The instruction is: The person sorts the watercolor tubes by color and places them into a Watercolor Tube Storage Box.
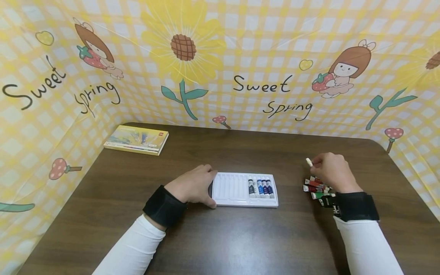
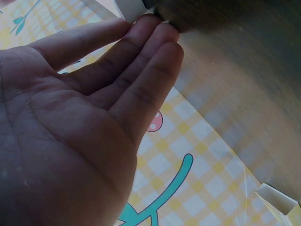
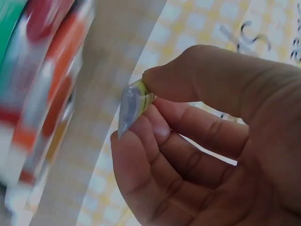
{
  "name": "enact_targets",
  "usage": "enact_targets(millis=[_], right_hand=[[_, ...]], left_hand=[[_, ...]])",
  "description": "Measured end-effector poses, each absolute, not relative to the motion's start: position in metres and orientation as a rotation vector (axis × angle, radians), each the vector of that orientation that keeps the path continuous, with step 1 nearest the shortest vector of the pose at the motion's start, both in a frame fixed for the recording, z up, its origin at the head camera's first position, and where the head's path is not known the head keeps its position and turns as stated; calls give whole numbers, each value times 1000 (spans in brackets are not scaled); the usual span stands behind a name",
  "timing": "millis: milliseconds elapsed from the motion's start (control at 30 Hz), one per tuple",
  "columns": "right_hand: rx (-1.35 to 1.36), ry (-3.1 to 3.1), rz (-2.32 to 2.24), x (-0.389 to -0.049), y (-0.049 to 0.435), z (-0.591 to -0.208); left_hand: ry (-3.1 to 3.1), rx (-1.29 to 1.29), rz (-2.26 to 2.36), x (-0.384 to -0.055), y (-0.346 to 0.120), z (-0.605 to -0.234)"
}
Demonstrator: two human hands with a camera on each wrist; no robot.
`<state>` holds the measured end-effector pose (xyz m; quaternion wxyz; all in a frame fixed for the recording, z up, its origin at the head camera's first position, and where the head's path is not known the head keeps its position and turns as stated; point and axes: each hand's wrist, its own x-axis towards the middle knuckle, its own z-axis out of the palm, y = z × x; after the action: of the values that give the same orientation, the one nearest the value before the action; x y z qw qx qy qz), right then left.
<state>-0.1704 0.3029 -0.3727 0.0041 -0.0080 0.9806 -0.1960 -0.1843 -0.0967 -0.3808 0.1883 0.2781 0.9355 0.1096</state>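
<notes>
A white ribbed tray (image 1: 230,189) lies on the table, with several small paint tubes (image 1: 264,188), dark, blue and purple-capped, lined up at its right end. My left hand (image 1: 194,185) holds the tray's left end, thumb at the near corner and fingers toward the far one. In the left wrist view, the fingertips (image 2: 171,52) meet the tray's white edge (image 2: 130,8). Over to the right, my right hand (image 1: 334,172) pinches a small paint tube (image 3: 135,103) between thumb and fingers, its flat crimped end and a bit of yellow-green label showing. The tube is raised above the table.
Below my right hand lies a loose pile of paint tubes (image 1: 314,188), red, green and dark, partly hidden by the wrist. A yellow box (image 1: 137,139) sits at the table's far left corner. Checked yellow cloth (image 1: 220,49) hangs around the table's back and sides.
</notes>
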Motion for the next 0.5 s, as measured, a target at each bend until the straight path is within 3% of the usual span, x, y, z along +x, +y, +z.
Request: enact_targets(millis=[500], right_hand=[[-192, 3104, -684, -164, 230, -375]], left_hand=[[2632, 786, 308, -185, -97, -382]])
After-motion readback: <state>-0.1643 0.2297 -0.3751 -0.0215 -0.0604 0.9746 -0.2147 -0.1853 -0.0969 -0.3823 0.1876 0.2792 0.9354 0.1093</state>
